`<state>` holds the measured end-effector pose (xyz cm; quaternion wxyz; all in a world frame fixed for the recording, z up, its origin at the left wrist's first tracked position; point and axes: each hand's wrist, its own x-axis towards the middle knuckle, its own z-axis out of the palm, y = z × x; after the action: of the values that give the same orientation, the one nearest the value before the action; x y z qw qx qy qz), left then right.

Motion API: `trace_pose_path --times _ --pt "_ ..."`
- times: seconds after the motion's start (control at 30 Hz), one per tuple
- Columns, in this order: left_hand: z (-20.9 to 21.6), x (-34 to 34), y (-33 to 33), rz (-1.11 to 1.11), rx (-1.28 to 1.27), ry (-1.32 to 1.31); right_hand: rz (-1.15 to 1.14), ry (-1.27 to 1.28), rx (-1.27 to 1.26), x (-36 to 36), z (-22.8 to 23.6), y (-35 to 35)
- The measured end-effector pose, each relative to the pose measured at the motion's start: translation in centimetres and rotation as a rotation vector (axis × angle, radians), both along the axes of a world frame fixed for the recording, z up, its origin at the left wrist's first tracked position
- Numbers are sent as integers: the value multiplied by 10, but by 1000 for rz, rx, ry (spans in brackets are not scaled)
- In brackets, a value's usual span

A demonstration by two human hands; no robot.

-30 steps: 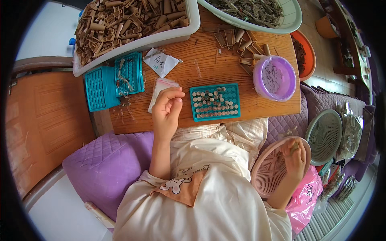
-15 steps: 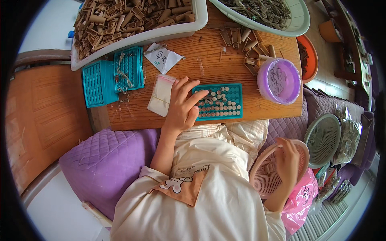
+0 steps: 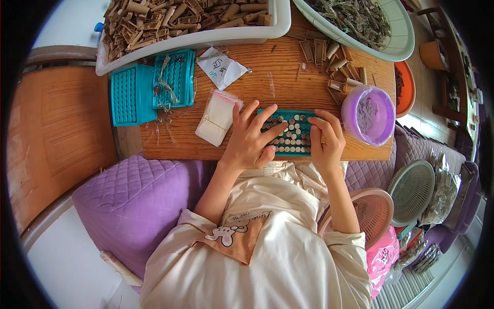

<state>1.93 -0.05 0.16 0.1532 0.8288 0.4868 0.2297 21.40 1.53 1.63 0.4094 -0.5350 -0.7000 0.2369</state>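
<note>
A small teal tray (image 3: 292,154) with rows of round pockets lies near the front edge of the wooden table. Small pale round discs (image 3: 294,142) sit in and on its pockets, some scattered across the middle. My left hand (image 3: 248,140) is open over the tray's left side, fingers spread and the index finger reaching in among the discs. At the tray's right edge is my right hand (image 3: 329,140), its thumb and index finger drawn together. Whatever lies between those fingertips is too small to make out.
A purple tub (image 3: 350,116) with grey contents stands right of the tray. Left lie a clear packet (image 3: 218,118), a white paper (image 3: 221,68) and teal trays (image 3: 131,98). Behind are a white bin (image 3: 206,38) of brown pieces and a pale basin (image 3: 401,46). A pink basket (image 3: 378,216) sits by my right arm.
My right hand has moved from the pink basket up to the right edge of the teal tray. My left hand stays over the tray's left side. The view has shifted slightly.
</note>
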Motion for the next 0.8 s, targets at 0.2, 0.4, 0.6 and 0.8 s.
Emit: trace_pose_path --times 0.2,0.4,0.6,0.8 --pt "-2 2 1 10 -14 -1 -20 -17 4 7 -8 -3" --pt "-3 2 2 22 -8 6 -35 -8 -27 10 -11 -5" --pt "-4 -1 0 40 -5 -41 -23 3 -32 9 -13 -4" --pt "-11 -10 -12 81 56 -87 150 -132 19 -3 7 6"
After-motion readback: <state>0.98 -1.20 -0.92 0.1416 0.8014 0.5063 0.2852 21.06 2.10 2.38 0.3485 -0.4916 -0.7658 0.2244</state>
